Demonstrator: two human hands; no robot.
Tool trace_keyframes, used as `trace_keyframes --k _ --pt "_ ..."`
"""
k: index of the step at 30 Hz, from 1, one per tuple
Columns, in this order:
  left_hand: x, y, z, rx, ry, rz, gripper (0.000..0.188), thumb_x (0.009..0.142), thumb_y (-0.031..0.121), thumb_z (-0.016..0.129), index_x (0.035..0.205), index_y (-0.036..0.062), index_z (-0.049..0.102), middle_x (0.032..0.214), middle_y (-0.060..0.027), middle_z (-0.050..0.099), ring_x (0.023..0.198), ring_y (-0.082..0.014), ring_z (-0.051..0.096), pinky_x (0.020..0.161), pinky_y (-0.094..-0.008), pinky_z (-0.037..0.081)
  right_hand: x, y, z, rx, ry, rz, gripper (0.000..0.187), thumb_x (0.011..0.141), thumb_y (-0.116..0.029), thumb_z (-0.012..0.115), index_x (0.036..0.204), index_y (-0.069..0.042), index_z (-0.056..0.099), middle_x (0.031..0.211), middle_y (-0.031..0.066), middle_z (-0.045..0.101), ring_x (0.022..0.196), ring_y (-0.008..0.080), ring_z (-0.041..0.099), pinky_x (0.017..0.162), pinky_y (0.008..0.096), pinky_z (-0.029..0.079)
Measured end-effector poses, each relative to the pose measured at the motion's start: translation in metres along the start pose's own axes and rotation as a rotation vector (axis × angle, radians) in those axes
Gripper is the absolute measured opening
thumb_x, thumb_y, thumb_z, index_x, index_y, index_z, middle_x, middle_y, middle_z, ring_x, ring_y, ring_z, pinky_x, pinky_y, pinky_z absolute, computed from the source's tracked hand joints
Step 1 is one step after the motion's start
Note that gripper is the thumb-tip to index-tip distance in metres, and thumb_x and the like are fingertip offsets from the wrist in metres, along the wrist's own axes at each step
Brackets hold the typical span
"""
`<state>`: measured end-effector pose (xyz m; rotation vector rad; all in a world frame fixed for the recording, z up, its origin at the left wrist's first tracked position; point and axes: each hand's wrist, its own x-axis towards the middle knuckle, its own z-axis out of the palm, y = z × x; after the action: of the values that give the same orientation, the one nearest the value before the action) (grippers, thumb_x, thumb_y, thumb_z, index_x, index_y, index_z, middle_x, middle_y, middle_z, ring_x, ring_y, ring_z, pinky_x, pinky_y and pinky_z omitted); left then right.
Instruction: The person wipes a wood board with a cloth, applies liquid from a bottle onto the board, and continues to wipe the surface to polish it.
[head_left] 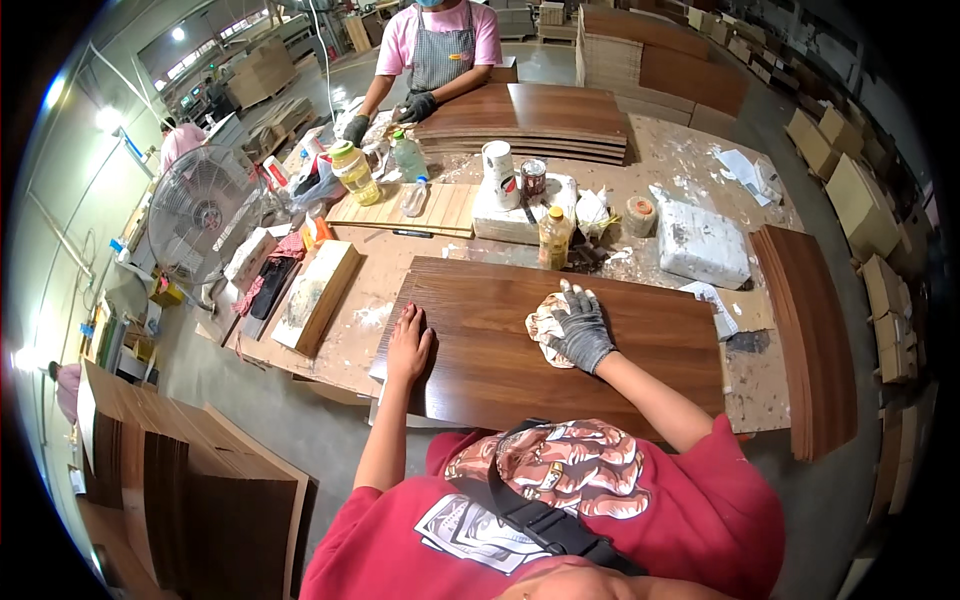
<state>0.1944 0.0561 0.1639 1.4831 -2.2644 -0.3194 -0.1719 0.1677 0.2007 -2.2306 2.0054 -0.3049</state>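
One dark wood panel (560,330), one rag (543,325), two hands (one gloved), one fan (205,215).

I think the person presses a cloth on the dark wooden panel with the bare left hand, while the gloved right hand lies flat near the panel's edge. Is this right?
Not quite: the hands are swapped. In the head view the gloved right hand presses the cloth on the dark wooden panel, while the bare left hand lies flat near the panel's left edge.

Red shirt — grey glove (580,328), right.
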Motion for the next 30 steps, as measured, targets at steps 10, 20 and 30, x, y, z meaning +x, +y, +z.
trace_keyframes --k 10,20,30 --pt "0.0 0.003 -0.004 0.009 -0.01 -0.009 0.054 0.099 0.03 0.053 0.147 0.0081 0.044 0.158 -0.0112 0.036 0.147 -0.0302 0.032 0.118 -0.0431 0.029 0.003 0.012 0.015 0.271 0.179 0.001 0.064 0.093 -0.042 0.061 0.148 -0.013 0.045 0.156 0.0212 0.034 0.141 0.036 0.037 0.119 0.0461 0.025" --pt "0.004 0.009 -0.007 0.001 0.001 -0.003 0.053 0.099 0.028 0.054 0.147 0.0078 0.045 0.158 -0.0127 0.037 0.146 -0.0311 0.034 0.117 -0.043 0.03 0.005 0.017 0.017 0.027 0.217 -0.02 0.049 0.092 -0.03 0.064 0.137 -0.01 0.058 0.14 0.016 0.055 0.142 0.0358 0.035 0.119 0.0441 0.028" --pt "0.003 0.004 -0.003 -0.013 0.031 0.011 0.052 0.098 0.028 0.055 0.146 0.0096 0.047 0.157 -0.0111 0.039 0.146 -0.0299 0.034 0.116 -0.0438 0.031 0.017 0.022 0.017 0.316 0.127 -0.085 0.043 0.096 -0.025 0.056 0.138 -0.019 0.057 0.151 0.014 0.047 0.134 0.0356 0.048 0.112 0.0464 0.037"
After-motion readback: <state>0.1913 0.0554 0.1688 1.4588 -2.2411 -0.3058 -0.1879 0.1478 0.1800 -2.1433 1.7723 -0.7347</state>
